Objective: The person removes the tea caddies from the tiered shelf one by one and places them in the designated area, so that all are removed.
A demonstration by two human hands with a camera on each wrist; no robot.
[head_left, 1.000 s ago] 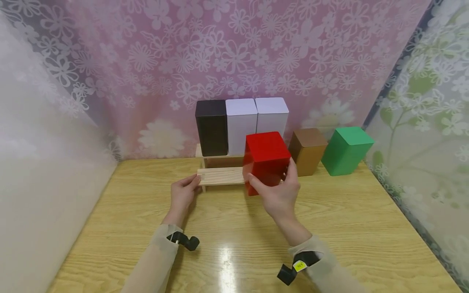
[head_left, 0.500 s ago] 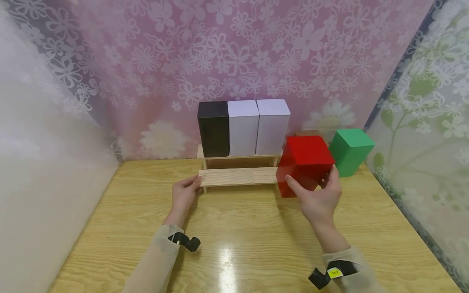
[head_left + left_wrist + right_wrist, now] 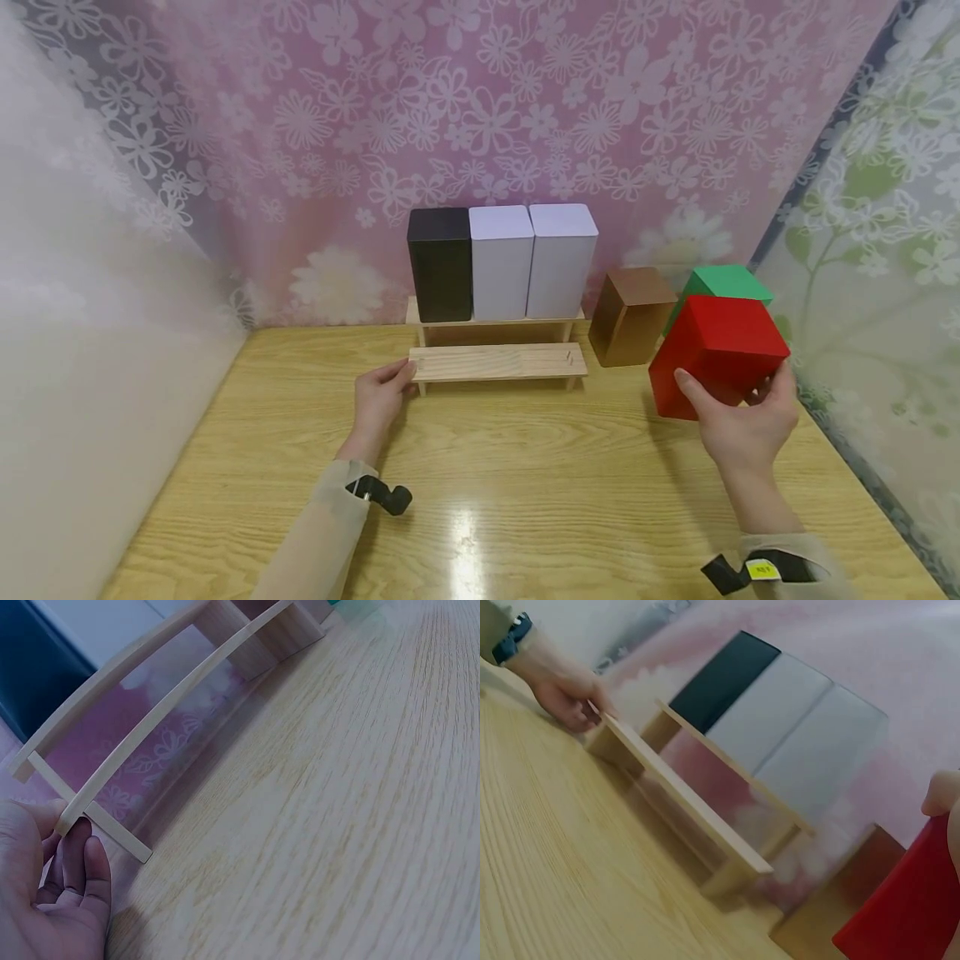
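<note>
Steadiness counts for the tilted red box (image 3: 720, 357)

Thumb and fingers of the right hand (image 3: 752, 425) grip the red box at the right of the bench (image 3: 562, 467), on the near side of the green box (image 3: 727, 281). It would be best levelled and kept clear of the brown box (image 3: 633, 327) to its left. The left hand (image 3: 378, 402) pinches the left end of the wooden stand (image 3: 498, 363), thumb above, fingers beneath
</note>
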